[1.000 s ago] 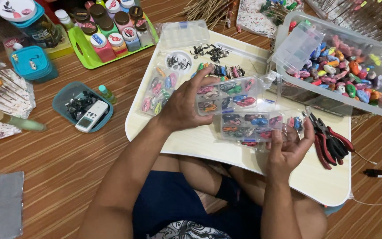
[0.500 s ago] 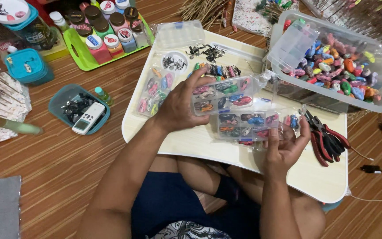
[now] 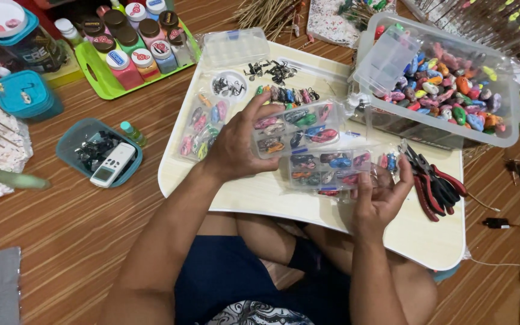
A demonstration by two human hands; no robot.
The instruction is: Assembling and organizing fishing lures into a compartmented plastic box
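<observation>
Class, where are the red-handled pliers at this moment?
In the head view, the red-handled pliers lie on the white lap table, at its right edge, just right of the right hand and below the clear bin.

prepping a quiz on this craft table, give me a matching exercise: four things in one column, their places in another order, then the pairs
Things:
1. clear compartment box
2. pliers
3. green tray of jars
4. teal dish with a white remote

Places:
A. far left corner, off the board
B. in the left hand
C. on the floor left of the board
D. on the board, right of the right hand

Pairs: 1-B, 2-D, 3-A, 4-C
</observation>
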